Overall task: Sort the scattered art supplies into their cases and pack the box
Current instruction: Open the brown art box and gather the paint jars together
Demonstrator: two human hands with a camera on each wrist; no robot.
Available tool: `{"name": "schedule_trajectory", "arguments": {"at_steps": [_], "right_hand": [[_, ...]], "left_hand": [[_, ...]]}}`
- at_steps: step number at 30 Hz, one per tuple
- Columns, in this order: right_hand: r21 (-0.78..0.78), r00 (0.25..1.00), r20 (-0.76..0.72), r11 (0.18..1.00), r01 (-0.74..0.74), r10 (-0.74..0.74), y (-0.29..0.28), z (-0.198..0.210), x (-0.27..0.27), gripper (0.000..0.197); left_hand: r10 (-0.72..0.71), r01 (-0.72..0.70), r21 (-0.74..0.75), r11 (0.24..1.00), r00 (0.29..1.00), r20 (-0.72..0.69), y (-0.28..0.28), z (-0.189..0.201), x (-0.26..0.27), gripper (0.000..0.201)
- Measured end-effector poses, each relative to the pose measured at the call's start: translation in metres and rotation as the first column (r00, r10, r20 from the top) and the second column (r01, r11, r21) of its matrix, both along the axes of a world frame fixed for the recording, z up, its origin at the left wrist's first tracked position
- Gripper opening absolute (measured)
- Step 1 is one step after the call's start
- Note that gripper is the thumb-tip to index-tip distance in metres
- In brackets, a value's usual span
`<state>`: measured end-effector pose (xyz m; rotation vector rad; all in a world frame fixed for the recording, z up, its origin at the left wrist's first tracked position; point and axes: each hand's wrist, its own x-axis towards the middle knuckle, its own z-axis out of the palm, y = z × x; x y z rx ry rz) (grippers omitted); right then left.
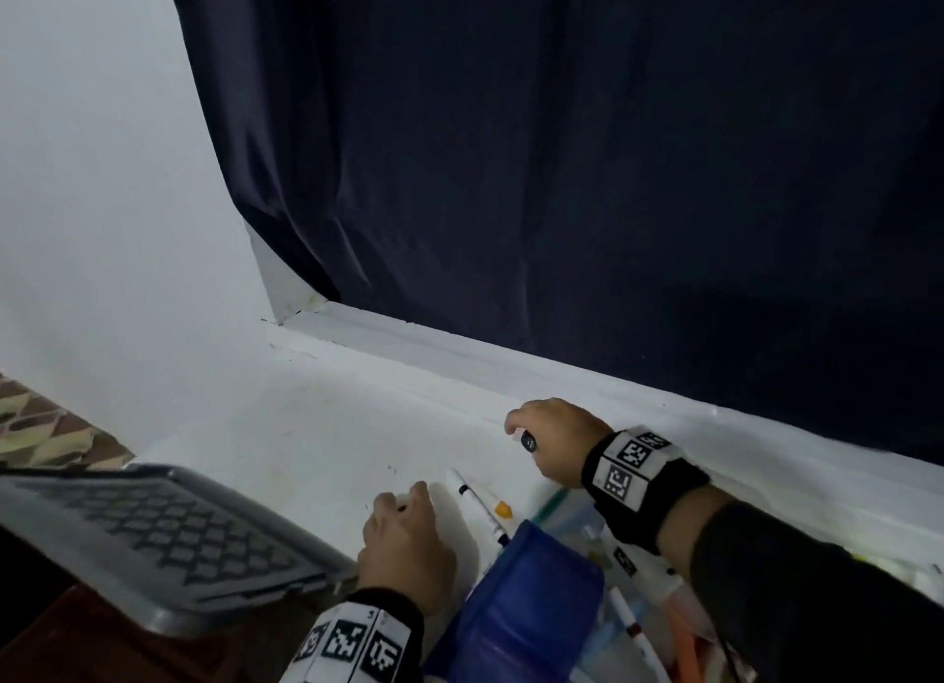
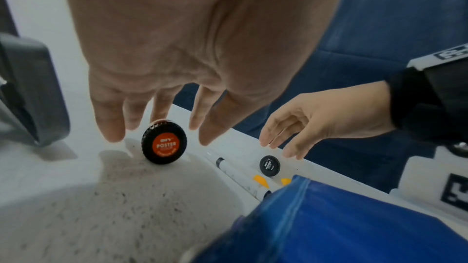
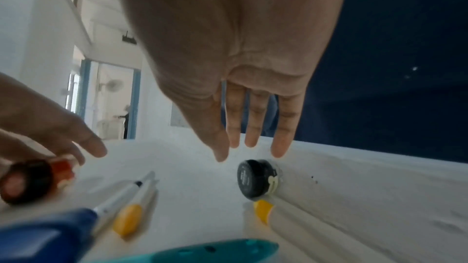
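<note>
Your fingers [image 2: 111,127] on both hands hang spread and empty, the left hand [image 2: 177,57] over the orange paint pot [image 2: 164,144], the right hand [image 3: 243,67] over the black paint pot [image 3: 253,181], both lying beyond the blue case [image 2: 329,223], seemingly ready to grab both together.

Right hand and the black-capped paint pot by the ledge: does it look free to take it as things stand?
Probably yes. The right hand hangs just above the black-capped pot with straight fingers, and nothing lies between them. The pot lies on its side against the ledge, so the far side looks tight for a finger.
</note>
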<state>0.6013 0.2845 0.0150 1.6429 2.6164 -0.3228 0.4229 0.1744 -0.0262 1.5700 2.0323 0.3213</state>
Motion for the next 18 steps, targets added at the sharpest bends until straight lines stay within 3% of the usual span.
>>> {"name": "schedule_trajectory", "arguments": {"at_steps": [5, 11, 15, 18], "right_hand": [[0.01, 0.967, 0.254, 1.0, 0.001, -0.003, 0.012, -0.009, -0.009, 0.039], [0.035, 0.932, 0.362, 0.999, 0.015, -0.027, 0.012, -0.017, -0.013, 0.027], [0.068, 0.938, 0.347, 0.998, 0.004, -0.028, 0.008, -0.013, -0.007, 0.026], [0.135, 0.975, 0.219, 0.991, 0.014, -0.044, 0.001, 0.001, -0.004, 0.024]], "left_hand": [[-0.104, 0.104, -0.012, 0.995, 0.989, -0.101, 0.003, -0.003, -0.004, 0.051], [-0.095, 0.1, 0.125, 0.987, 0.995, -0.043, 0.006, -0.003, -0.003, 0.035], [-0.055, 0.025, 0.323, 0.946, 0.995, 0.083, 0.007, 0.015, 0.0, 0.02], [-0.044, -0.026, 0.444, 0.896, 0.988, 0.147, 0.005, 0.034, 0.002, 0.02]]}}
